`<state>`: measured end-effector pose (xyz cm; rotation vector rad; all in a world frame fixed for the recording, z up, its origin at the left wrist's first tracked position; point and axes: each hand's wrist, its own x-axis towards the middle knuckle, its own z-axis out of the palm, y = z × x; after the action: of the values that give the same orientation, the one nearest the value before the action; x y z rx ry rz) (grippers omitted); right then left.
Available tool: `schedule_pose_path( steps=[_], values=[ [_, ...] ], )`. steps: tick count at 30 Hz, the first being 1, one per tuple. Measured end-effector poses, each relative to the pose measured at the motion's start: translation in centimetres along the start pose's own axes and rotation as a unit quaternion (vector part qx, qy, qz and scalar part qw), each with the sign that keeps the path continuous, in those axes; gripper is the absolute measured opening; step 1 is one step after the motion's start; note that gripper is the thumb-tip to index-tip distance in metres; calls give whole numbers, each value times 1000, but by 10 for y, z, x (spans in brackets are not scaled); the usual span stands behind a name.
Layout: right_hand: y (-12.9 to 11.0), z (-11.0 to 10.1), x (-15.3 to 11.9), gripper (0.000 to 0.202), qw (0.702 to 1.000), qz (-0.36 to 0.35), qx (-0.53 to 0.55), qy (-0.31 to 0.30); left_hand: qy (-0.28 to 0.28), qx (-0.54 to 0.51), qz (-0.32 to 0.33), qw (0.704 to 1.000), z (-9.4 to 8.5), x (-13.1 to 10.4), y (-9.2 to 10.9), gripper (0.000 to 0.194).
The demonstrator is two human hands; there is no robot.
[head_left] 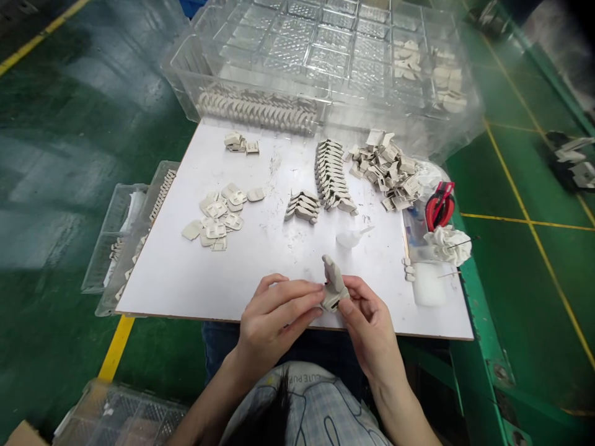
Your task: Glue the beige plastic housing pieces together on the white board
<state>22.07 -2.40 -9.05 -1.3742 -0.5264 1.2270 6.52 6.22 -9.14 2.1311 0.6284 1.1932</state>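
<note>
Trays (139, 220) of clear plastic sit off at the far left, pale parts inside, just beyond the edge of your white surface (260, 266). Moving in, a loose scatter of flat plates (216, 214) lies overlapping, with a little cluster of blocky parts (235, 142) farther back. Then comes your left hand (274, 313), low at the near edge, its grip pinching, fingertips against the left side of the bent piece (337, 286). Beyond it, a short row (303, 207) of angled parts lies nested, and here's that bent piece itself, up between your two hands, one arm pointing upward. A longer curved row (332, 176) runs behind, a white nozzle bottle (348, 238) in between. On to your right hand (372, 322): its grip has the same piece, thumb pressed to the lower end. So the step in hand, by the look of it, is fingertip work on one piece, held from both sides. The next move, I'd judge, calls for a steady right pinch and light left fingers, lest it twist. Farther right, a jumbled heap (388, 170) of parts, a white block (428, 285) and a red-handled tool (440, 207).
</note>
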Motion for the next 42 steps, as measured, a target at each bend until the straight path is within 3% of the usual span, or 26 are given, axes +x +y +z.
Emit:
schedule_pose_path(
  steps=[4, 8, 13, 18, 24, 29, 34, 40, 42],
  values=[
    [-3, -2, -1, 34, 1000, 7, 6, -30, -32, 40, 37, 998, -10, 6, 0, 28],
    [-5, -1, -1, 30, 999, -10, -5, -31, -56, 41, 39, 997, -6, 9, 0, 29],
    [-5, 4, -4, 25, 998, -37, -9, -51, 33, 25, 14, 999, 10, 4, 8, 26],
    [-7, 11, -10, 25, 997, -61, -30, -25, 97, 11, -5, 995, 20, -1, 18, 23],
    [-13, 10, -7, 23, 996, -53, -59, -35, 89, -5, -17, 996, 18, -5, 14, 24],
    [1, 5, 3, 30, 997, -35, 1, -74, 53, 56, 3, 997, 10, 2, 8, 22],
    [10, 8, 4, 35, 994, -19, 57, -93, 89, 106, 27, 990, 7, 7, 11, 20],
    [0, 8, 5, 31, 992, -36, 66, -102, 64, 96, 40, 993, 4, 3, 10, 24],
    [-4, 7, 6, 32, 993, -30, 58, -101, 56, 81, 9, 995, -2, 2, 11, 32]
  ],
)
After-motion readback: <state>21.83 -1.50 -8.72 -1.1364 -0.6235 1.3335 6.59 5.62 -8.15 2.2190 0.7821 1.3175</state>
